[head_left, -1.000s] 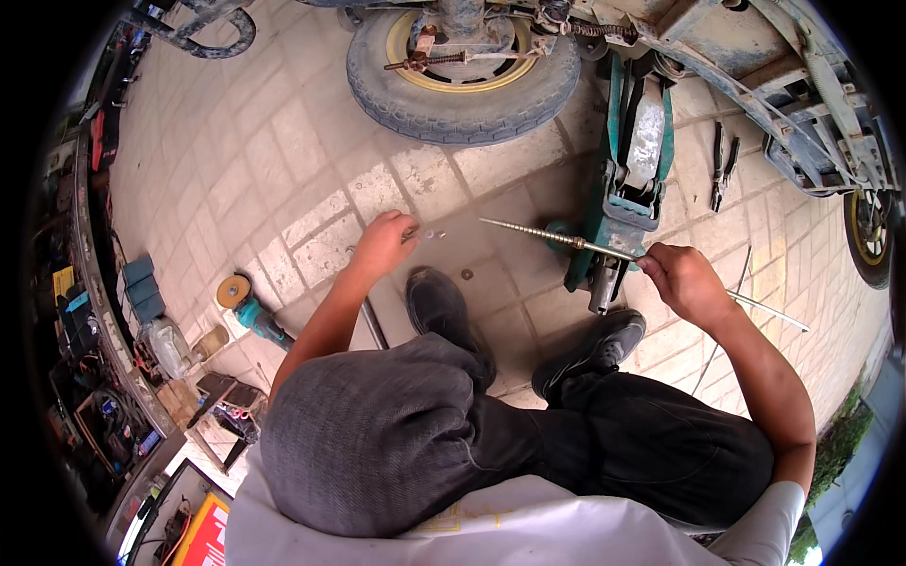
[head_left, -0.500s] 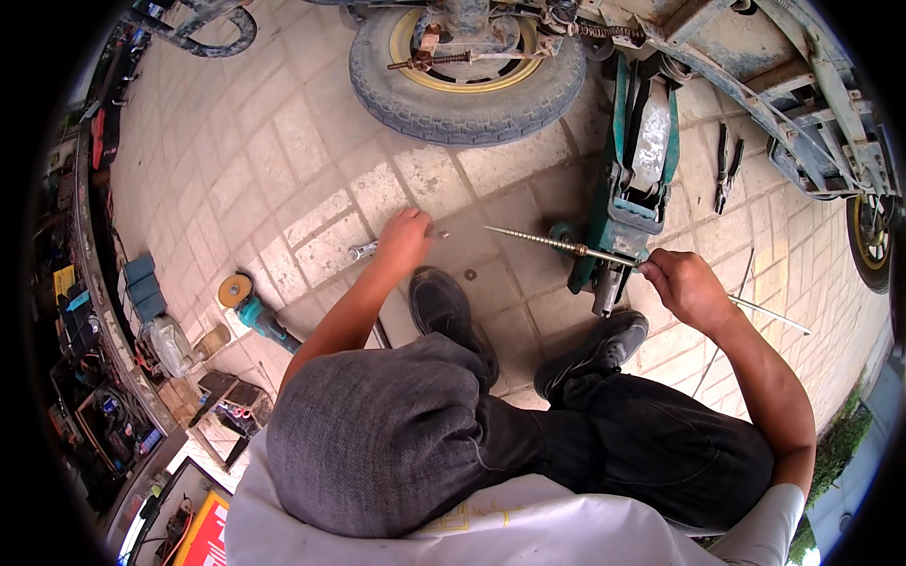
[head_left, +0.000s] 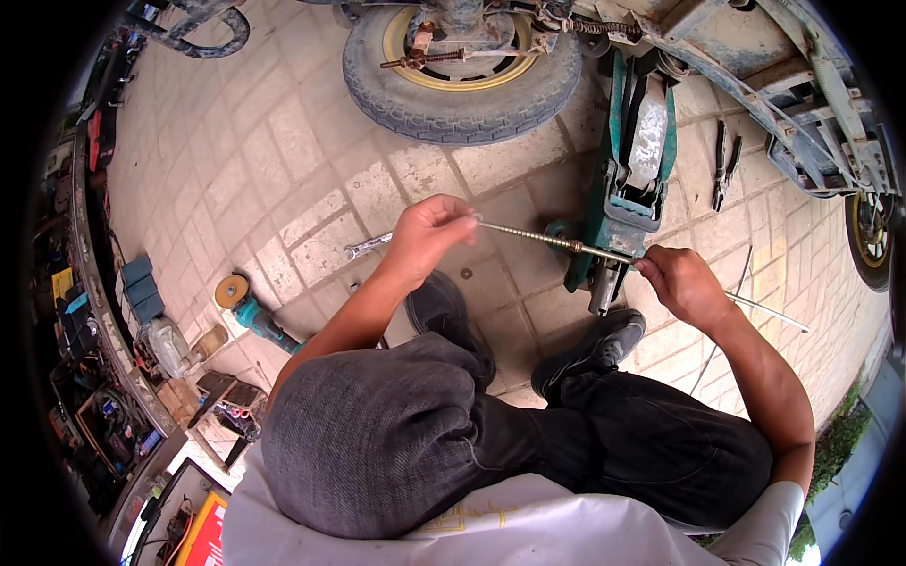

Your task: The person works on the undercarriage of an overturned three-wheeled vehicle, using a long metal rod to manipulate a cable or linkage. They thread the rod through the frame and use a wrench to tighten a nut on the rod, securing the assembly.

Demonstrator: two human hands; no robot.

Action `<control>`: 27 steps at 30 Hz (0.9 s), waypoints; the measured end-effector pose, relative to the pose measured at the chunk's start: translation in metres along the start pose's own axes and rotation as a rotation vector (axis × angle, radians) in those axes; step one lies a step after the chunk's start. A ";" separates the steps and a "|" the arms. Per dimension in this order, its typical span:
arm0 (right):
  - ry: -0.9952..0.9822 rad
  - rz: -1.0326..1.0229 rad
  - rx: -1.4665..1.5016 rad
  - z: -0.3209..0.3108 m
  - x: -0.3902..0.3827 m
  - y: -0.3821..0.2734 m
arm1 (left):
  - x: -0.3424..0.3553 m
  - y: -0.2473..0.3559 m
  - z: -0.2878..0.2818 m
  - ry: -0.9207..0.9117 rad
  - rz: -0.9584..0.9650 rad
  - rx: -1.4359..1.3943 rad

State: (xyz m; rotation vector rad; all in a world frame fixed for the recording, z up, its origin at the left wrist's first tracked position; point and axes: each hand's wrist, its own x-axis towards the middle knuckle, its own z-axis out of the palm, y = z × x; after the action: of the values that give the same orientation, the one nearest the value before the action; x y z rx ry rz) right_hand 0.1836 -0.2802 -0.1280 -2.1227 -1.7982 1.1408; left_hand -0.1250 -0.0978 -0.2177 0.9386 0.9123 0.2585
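My right hand (head_left: pixel 681 286) pinches a thin metal rod (head_left: pixel 528 232), threaded toward its far end, with a brass-coloured collar around it. The rod slants over the rear of a green floor jack (head_left: pixel 634 209). My left hand (head_left: pixel 436 238) is at the rod's threaded tip, thumb and fingers closed on a small metal piece (head_left: pixel 477 219), too small to name. Below that hand a wrench (head_left: pixel 366 246) lies on the paving, partly hidden. Beyond my right hand a silver rod (head_left: pixel 772 314) shows; I cannot tell whether it is the same rod.
A tyre (head_left: pixel 462 113) lies close ahead, with a rusty vehicle frame (head_left: pixel 755 90) at upper right. Pliers (head_left: pixel 725 166) rest right of the jack. An angle grinder (head_left: pixel 255 313) lies on the left, near a cluttered tool shelf (head_left: pixel 94 377). My shoes flank the middle.
My left hand has moved right and slightly up, bringing the small metal piece to the rod's threaded tip. My right hand and the rod have hardly moved.
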 end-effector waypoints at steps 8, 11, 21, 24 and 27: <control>-0.002 0.014 -0.012 0.001 -0.001 0.001 | -0.002 -0.008 0.004 0.026 0.051 0.049; 0.000 0.012 0.004 -0.001 0.001 -0.001 | -0.004 -0.005 0.008 0.049 0.061 0.079; -0.250 0.170 0.377 -0.004 -0.006 0.008 | -0.006 0.012 0.004 -0.048 0.122 -0.167; -0.201 0.115 0.412 -0.007 -0.005 0.006 | -0.003 0.035 0.016 -0.136 0.137 -0.290; 0.014 -0.035 0.324 -0.027 -0.003 -0.003 | 0.010 0.083 0.037 -0.311 0.166 -0.354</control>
State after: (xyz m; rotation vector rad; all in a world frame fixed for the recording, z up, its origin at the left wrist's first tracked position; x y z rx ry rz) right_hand 0.1976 -0.2719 -0.1061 -1.8998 -1.5158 1.3022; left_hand -0.0756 -0.0647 -0.1485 0.6997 0.4820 0.3897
